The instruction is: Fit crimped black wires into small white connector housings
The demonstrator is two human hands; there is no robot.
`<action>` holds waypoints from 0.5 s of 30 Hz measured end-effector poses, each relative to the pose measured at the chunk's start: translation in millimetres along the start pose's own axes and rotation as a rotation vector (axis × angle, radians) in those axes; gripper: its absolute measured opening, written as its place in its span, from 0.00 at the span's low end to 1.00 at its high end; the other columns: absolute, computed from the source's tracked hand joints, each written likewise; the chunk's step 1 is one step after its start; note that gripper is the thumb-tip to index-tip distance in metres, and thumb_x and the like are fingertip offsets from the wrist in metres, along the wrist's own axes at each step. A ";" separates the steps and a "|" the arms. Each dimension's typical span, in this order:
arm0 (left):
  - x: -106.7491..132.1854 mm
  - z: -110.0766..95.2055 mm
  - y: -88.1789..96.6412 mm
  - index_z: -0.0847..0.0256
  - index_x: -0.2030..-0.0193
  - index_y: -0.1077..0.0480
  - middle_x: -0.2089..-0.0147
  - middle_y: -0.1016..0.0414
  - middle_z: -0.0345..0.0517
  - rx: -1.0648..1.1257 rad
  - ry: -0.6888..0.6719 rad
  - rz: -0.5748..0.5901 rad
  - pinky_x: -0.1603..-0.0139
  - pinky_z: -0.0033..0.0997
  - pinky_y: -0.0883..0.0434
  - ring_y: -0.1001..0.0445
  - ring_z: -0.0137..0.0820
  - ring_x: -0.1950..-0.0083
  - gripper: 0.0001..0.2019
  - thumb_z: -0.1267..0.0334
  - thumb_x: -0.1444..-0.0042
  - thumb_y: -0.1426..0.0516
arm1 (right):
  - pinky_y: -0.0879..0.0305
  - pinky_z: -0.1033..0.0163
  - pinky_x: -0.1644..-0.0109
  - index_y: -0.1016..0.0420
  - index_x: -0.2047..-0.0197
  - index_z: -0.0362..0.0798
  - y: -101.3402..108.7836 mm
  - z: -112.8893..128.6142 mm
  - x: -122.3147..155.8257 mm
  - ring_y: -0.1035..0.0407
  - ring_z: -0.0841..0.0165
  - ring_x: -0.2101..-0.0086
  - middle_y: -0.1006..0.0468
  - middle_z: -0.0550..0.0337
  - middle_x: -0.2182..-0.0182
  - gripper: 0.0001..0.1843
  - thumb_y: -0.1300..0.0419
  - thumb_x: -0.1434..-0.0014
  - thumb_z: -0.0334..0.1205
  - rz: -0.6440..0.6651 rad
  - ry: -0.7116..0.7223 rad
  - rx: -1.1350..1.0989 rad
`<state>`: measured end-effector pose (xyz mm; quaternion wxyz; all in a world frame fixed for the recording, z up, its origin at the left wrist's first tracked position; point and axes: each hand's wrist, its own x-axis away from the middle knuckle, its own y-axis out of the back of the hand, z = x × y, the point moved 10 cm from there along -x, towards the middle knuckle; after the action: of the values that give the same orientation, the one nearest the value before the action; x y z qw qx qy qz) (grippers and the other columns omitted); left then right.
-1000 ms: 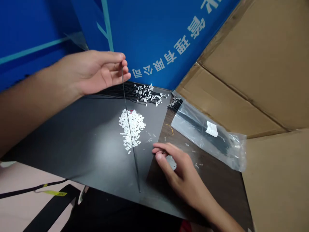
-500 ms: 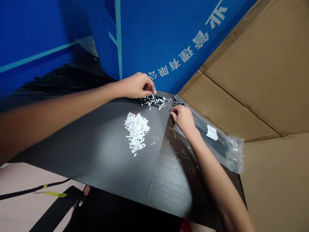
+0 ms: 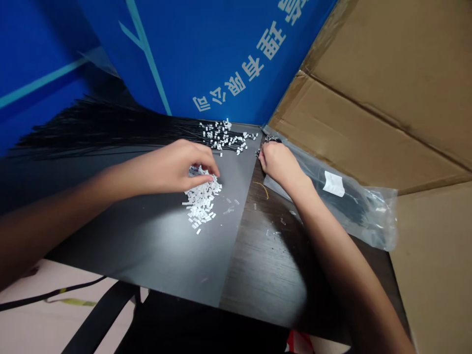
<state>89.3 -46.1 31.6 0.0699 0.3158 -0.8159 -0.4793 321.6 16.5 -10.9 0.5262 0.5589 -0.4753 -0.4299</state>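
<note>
My left hand hovers over a heap of small white plastic pieces on a dark grey mat, fingertips pinched together on the top of the heap. My right hand rests at the mouth of a clear plastic bag holding black wires, its fingers curled round the metal-tipped wire ends. Behind my left hand a fan of thin black wires lies across the mat, their ends capped with white pieces.
A blue panel with white characters stands at the back. Cardboard walls close off the right side. The brown wooden tabletop shows right of the mat, with a few stray bits and a short yellow strand.
My left hand put a single wire down on the fan of wires, then came forward to the white heap. My right hand moved from the table's front up to the bag's mouth.
</note>
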 end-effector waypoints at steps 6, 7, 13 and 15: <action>15.6 -20.9 -27.3 0.51 0.45 0.05 0.48 0.06 0.49 0.064 -0.057 0.031 0.42 0.39 0.20 0.10 0.43 0.46 0.11 0.58 0.16 0.33 | 0.10 0.44 0.33 0.10 0.44 0.43 0.8 -3.8 -7.2 0.10 0.55 0.44 0.07 0.50 0.46 0.03 0.26 0.15 0.34 0.011 0.026 -0.053; 15.9 -19.6 -31.8 0.50 0.45 0.04 0.48 0.06 0.48 0.062 -0.058 0.031 0.42 0.38 0.21 0.10 0.43 0.46 0.10 0.58 0.16 0.32 | 0.11 0.43 0.32 0.09 0.44 0.41 1.7 -1.4 -8.2 0.10 0.53 0.44 0.07 0.46 0.46 0.04 0.28 0.17 0.29 0.004 0.036 -0.057; 16.1 -12.3 -45.9 0.51 0.44 0.05 0.49 0.08 0.49 0.062 -0.008 0.024 0.35 0.44 0.21 0.12 0.44 0.48 0.10 0.61 0.17 0.32 | 0.16 0.39 0.33 0.07 0.42 0.34 3.5 13.3 -7.5 0.13 0.39 0.41 0.09 0.28 0.45 0.19 0.36 0.28 0.17 -0.045 0.106 -0.107; 16.7 -18.0 -42.1 0.50 0.43 0.05 0.48 0.08 0.50 0.070 -0.009 0.021 0.35 0.45 0.22 0.12 0.45 0.46 0.11 0.60 0.15 0.33 | 0.16 0.38 0.33 0.08 0.42 0.35 3.6 13.1 -5.8 0.14 0.38 0.41 0.09 0.29 0.46 0.18 0.37 0.27 0.20 -0.054 0.112 -0.127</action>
<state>102.4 -83.5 3.2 0.0602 0.3076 -0.8357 -0.4510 307.5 19.9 -8.4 0.5746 0.5603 -0.4016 -0.4411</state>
